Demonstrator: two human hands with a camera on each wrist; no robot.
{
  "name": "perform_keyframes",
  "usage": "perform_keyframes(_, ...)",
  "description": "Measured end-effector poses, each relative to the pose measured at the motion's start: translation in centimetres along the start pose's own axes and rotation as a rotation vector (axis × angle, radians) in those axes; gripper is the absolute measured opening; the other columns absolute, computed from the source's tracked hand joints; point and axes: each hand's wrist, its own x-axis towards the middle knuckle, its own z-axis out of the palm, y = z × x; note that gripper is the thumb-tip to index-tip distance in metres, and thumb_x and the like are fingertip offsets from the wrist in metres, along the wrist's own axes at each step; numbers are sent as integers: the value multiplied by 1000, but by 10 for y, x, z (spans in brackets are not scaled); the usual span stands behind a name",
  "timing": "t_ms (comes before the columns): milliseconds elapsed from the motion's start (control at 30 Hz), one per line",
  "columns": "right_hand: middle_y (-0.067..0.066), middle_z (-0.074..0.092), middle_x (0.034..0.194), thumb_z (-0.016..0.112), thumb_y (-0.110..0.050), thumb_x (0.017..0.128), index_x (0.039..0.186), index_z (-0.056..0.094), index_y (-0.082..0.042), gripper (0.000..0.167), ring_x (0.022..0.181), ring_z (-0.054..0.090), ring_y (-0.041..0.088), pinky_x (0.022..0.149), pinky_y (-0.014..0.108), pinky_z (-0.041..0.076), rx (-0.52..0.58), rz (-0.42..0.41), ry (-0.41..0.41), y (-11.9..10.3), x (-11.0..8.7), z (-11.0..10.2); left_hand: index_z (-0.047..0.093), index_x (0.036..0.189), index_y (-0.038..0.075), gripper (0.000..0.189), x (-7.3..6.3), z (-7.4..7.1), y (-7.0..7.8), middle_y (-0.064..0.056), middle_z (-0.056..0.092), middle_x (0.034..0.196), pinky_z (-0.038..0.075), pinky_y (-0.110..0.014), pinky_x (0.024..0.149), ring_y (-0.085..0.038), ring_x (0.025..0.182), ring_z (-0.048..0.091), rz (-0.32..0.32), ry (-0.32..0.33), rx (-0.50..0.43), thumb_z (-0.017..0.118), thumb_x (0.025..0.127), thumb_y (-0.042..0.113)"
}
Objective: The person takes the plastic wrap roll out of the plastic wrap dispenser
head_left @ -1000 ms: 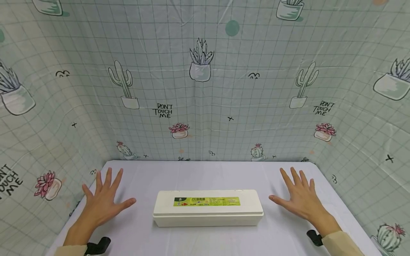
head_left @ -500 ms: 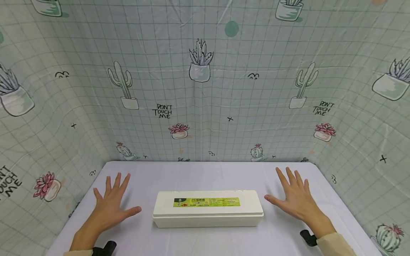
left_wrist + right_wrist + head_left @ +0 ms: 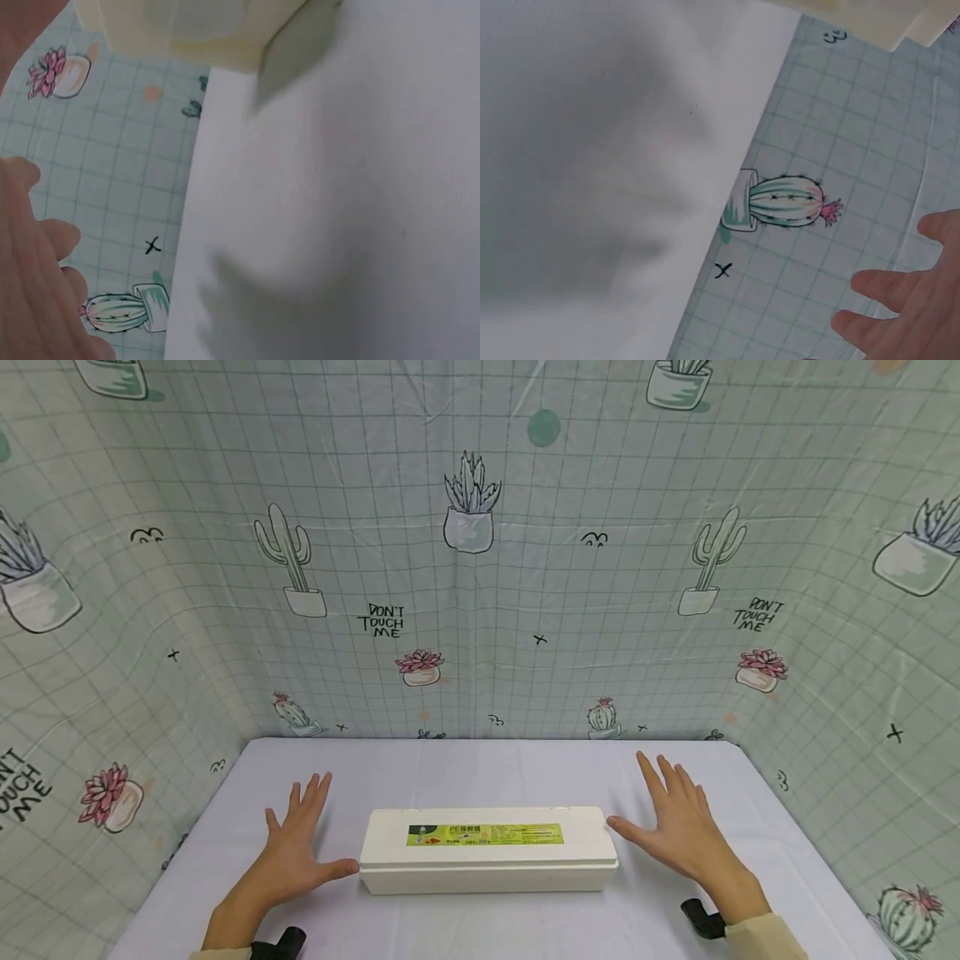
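A long white cling film box (image 3: 487, 852) with a yellow-green label lies lengthwise across the middle of the table. My left hand (image 3: 294, 852) is at its left end, fingers spread and thumb tip right at the box's edge. On the other side my right hand (image 3: 686, 835) is spread too, its thumb tip close to the upper right corner. Neither hand holds anything. In the left wrist view the end of the box (image 3: 187, 30) shows at the top, with the fingers of the left hand (image 3: 37, 262) at the left. The right wrist view has the box's corner (image 3: 877, 19) at the top and my right hand (image 3: 915, 300) at lower right.
A white cloth-covered table (image 3: 480, 768) bears the box. Behind it and along both sides hangs a gridded curtain (image 3: 480, 585) printed with cacti and succulents. Black straps with camera mounts (image 3: 281, 943) sit at both wrists.
Both hands have moved inward toward the box, the left one rightward and the right one leftward. The left hand has travelled further. The box has stayed in place.
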Motion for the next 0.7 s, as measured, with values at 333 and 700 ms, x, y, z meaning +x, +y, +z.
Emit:
perform_keyframes(333,33,26,162,70,-65,86,166,17,-14,109,147,21,60,110,79,17,42,1,16,-10,0,6,10,167,18,132,-1,10,8,-30,14,168,-1,-87,104,-62,151,3,12,6,-116,88,69,59)
perform_keyframes(700,30,25,164,70,-65,87,166,16,-15,108,149,21,56,116,72,17,95,-26,-9,-24,0,14,7,167,23,130,-5,28,9,-29,14,169,-11,-80,111,-61,152,-1,19,-53,-273,84,72,67)
